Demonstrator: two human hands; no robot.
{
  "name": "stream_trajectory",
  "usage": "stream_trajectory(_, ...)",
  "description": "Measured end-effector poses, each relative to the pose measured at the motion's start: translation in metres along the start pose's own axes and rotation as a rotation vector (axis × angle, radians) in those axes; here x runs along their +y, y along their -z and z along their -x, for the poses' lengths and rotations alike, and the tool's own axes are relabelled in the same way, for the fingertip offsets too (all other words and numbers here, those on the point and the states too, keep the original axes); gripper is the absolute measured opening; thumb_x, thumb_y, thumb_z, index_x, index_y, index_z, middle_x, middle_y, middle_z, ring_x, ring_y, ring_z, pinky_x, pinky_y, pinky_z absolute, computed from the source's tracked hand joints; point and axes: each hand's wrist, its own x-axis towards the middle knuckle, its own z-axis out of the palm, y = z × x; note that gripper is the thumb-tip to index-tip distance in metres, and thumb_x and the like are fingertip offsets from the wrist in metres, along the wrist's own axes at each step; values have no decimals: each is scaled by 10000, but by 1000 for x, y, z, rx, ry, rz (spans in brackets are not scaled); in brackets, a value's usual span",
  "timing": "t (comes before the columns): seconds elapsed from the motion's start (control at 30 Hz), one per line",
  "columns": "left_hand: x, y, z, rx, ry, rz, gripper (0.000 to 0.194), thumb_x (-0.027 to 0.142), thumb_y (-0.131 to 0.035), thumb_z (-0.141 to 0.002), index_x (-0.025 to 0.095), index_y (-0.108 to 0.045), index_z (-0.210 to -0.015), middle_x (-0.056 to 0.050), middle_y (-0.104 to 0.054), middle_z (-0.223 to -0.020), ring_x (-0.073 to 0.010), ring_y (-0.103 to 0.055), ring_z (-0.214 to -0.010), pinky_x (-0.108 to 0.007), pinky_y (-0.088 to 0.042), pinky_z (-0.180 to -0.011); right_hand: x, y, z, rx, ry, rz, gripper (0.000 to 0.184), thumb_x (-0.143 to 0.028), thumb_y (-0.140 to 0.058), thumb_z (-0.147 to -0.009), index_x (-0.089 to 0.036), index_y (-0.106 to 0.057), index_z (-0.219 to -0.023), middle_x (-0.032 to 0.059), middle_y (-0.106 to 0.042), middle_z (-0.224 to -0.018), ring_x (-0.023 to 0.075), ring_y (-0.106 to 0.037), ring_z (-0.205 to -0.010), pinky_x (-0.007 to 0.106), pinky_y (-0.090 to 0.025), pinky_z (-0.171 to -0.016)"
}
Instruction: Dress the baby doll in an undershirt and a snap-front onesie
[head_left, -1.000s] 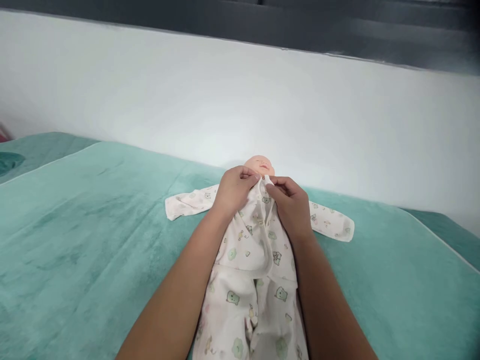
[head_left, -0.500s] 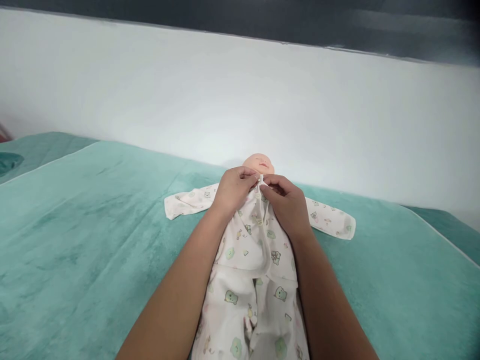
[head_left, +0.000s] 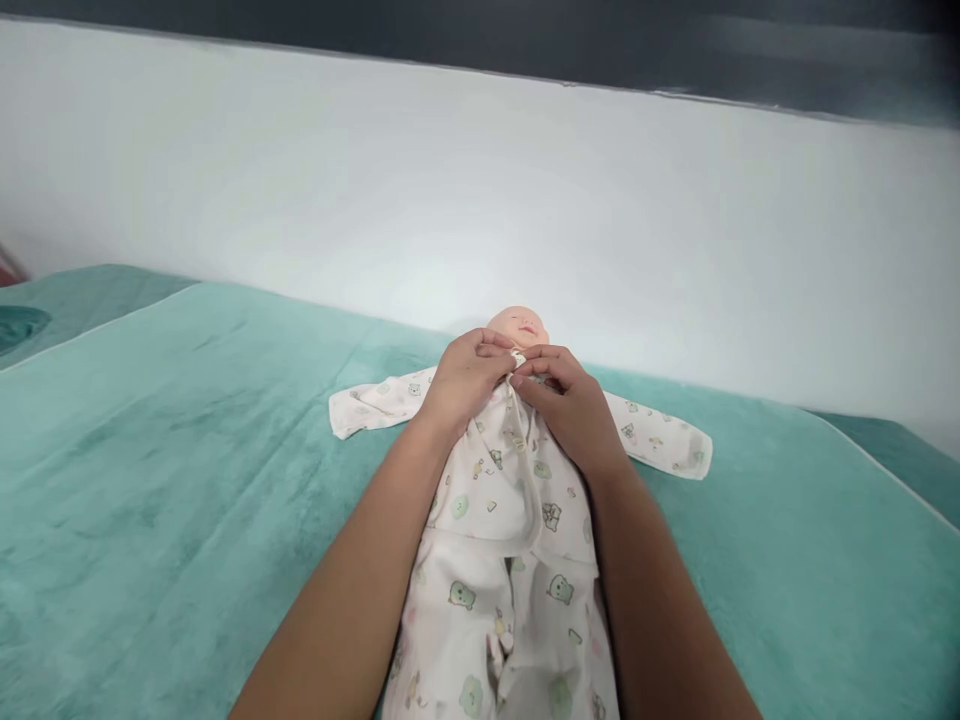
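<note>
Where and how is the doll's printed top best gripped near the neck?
Probably pinch the printed top by its front edges, just below the doll's head, one hand from each side, as the left hand and right hand do: the thin cloth meets there, and the head limits access from beyond.

A pale pink, smooth-headed baby doll (head_left: 517, 324) lies face up on teal plush fabric (head_left: 195, 480), its head at the far end. It wears a white cotton long-sleeved shirt (head_left: 484, 500) printed with green and yellow cartoon figures, front edges drawn together at the neck, sleeves stretched wide, the hem resting over matching white printed cotton trousers (head_left: 461, 650).
</note>
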Motion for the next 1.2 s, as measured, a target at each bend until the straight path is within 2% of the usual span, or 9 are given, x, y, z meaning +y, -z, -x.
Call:
stream_trajectory(0.17,1,-2,1,35,1,-71,215,145,-558,-650,181,-603,-858,27,-614,-659,-90,-524,-559,-198,-352,-498,-1,0,1,-19,-17,-13,54,-296,-676,-766,-253,-708,-767,-2,-613,-1165,194,-572,-1074,363,-389,-982)
stream_trajectory(0.27,2,-3,2,33,-17,-88,223,148,-562,-639,184,-599,-857,36,-597,-624,-93,-522,-564,-197,-348,-504,-2,-1,1,-32,-16,-19,58,-298,-674,-764,-256,-715,-766,8,-609,-1141,201,-565,-1118,370,-374,-1013)
stream_trajectory(0.43,2,-1,3,30,-7,36,206,131,-570,-630,179,-585,-830,58,-528,-585,-74,-478,-544,-192,-354,-538,-4,0,1,-57,-52,-5,73,-302,-666,-762,-265,-729,-754,15,-581,-1191,217,-539,-1177,382,-359,-1032)
stream_trajectory(0.63,-1,3,1,-32,22,133,198,208,-638,-665,189,-574,-852,43,-551,-633,-89,-488,-589,-204,-363,-564,-3,0,0,-46,-56,-15,84,-316,-669,-754,-252,-724,-753,25,-584,-1192,223,-538,-1157,392,-353,-1026)
stream_trajectory(0.77,0,0,2,15,4,15,159,168,-590,-678,183,-592,-837,43,-535,-647,-82,-463,-570,-211,-349,-552,0,0,-1,-14,-57,-29,80,-310,-673,-738,-241,-714,-743,29,-613,-1176,222,-559,-1086,394,-371,-993)
stream_trajectory(0.87,0,-2,2,39,-5,-118,155,173,-573,-707,185,-610,-857,33,-557,-684,-87,-464,-568,-222,-349,-545,2,1,-1,-14,-68,-124,68,-295,-672,-738,-233,-693,-757,17,-653,-1154,213,-581,-1056,379,-393,-965)
stream_trajectory(0.97,-3,-3,0,46,-58,-185,139,210,-600,-741,176,-616,-875,-10,-639,-829,-121,-573,-732,-233,-427,-663,4,2,-1,-20,-96,-207,99,-316,-677,-748,-224,-674,-783,17,-668,-1167,215,-597,-1063,369,-401,-958)
stream_trajectory(1.07,-6,-2,-3,39,-107,-215,121,234,-610,-766,165,-618,-866,-37,-668,-906,-140,-610,-831,-246,-453,-748,5,2,0,3,-98,-223,94,-305,-672,-750,-213,-668,-771,19,-671,-1169,213,-599,-1074,353,-398,-962)
stream_trajectory(1.2,-8,-1,-2,93,-123,-287,81,217,-600,-772,173,-627,-834,-21,-673,-868,-134,-602,-786,-246,-450,-738,2,2,-1,92,-163,-159,149,-348,-638,-772,-212,-670,-825,19,-709,-968,200,-625,-906,337,-443,-842)
